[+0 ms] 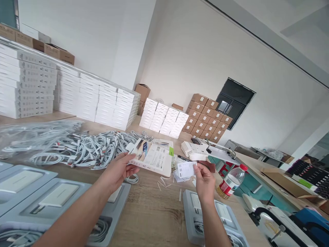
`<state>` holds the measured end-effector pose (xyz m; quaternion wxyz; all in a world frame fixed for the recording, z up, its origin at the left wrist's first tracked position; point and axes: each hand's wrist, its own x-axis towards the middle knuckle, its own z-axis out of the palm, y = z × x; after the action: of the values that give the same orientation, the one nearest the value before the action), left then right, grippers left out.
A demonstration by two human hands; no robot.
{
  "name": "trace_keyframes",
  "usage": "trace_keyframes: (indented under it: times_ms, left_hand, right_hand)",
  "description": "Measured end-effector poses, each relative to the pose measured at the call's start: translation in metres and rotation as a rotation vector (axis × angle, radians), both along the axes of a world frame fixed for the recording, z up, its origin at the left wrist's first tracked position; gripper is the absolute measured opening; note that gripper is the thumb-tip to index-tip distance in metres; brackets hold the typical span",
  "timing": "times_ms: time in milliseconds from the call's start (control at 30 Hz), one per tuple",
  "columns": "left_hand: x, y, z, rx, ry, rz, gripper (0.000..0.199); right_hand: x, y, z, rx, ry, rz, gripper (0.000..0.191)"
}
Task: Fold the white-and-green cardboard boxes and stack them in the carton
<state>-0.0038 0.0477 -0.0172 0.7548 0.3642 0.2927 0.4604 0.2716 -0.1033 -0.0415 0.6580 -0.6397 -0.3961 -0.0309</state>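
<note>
My left hand (117, 173) grips the left edge of a thin printed box (154, 157) with a photo on its face and a green tab at its right end. My right hand (205, 181) pinches a small white printed card (186, 169) between thumb and fingers. Below that card lies a loose pile of similar cards (177, 177). A pen (183, 158) lies just behind it. Grey trays (125, 200) holding white flat devices and coiled cables sit under my left forearm. Another such grey tray (189, 219) lies beneath my right forearm.
Coiled white cables (102, 147) heap across the table's left side, beside a plastic bag of cables (38, 133). Stacked white boxes (102, 103) and brown cartons (205, 116) stand behind. A red-capped bottle (232, 181) stands right of my right hand.
</note>
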Motion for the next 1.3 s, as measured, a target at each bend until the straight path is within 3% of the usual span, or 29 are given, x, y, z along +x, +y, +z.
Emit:
trace_keyframes:
  times_ms: [67, 167, 367, 667, 767, 867, 933, 1033, 1100, 1300]
  left_hand:
    - [0.003, -0.003, 0.0, 0.003, 0.065, -0.03, 0.014]
    - [0.007, -0.006, -0.001, -0.009, 0.113, -0.097, 0.014]
    - [0.009, -0.006, -0.002, -0.057, 0.133, -0.18, 0.012]
    - [0.007, -0.004, 0.0, -0.136, 0.144, -0.213, 0.007]
    - [0.007, -0.005, 0.001, -0.15, 0.147, -0.223, 0.008]
    - [0.005, -0.005, 0.003, -0.145, 0.133, -0.212, 0.008]
    - [0.003, -0.004, 0.005, -0.138, 0.128, -0.191, 0.009]
    - [0.0, -0.001, 0.008, -0.127, 0.124, -0.145, 0.012]
    - [0.0, 0.0, 0.009, -0.117, 0.112, -0.098, 0.013]
    - [-0.001, 0.002, 0.012, -0.109, 0.067, -0.062, 0.015]
  right_hand:
    - [-0.012, -0.005, -0.002, 0.099, 0.144, 0.068, 0.039]
    - [-0.023, -0.012, -0.001, 0.125, 0.191, 0.117, 0.033]
    - [-0.026, -0.02, 0.005, 0.013, -0.101, 0.317, 0.01]
    - [-0.035, -0.019, 0.01, 0.028, -0.269, 0.432, 0.018]
    - [-0.038, -0.022, 0.016, -0.075, -0.311, 0.484, 0.026]
    - [-0.022, -0.037, 0.023, -0.183, -0.287, 0.416, 0.037]
    - [-0.003, -0.051, 0.024, -0.375, -0.249, 0.352, 0.048]
    - [0.021, -0.065, 0.018, -0.782, -0.152, 0.305, 0.067]
    - [0.027, -0.066, 0.012, -0.93, -0.098, 0.31, 0.075]
    - [0.021, -0.062, 0.011, -0.949, -0.095, 0.3, 0.068]
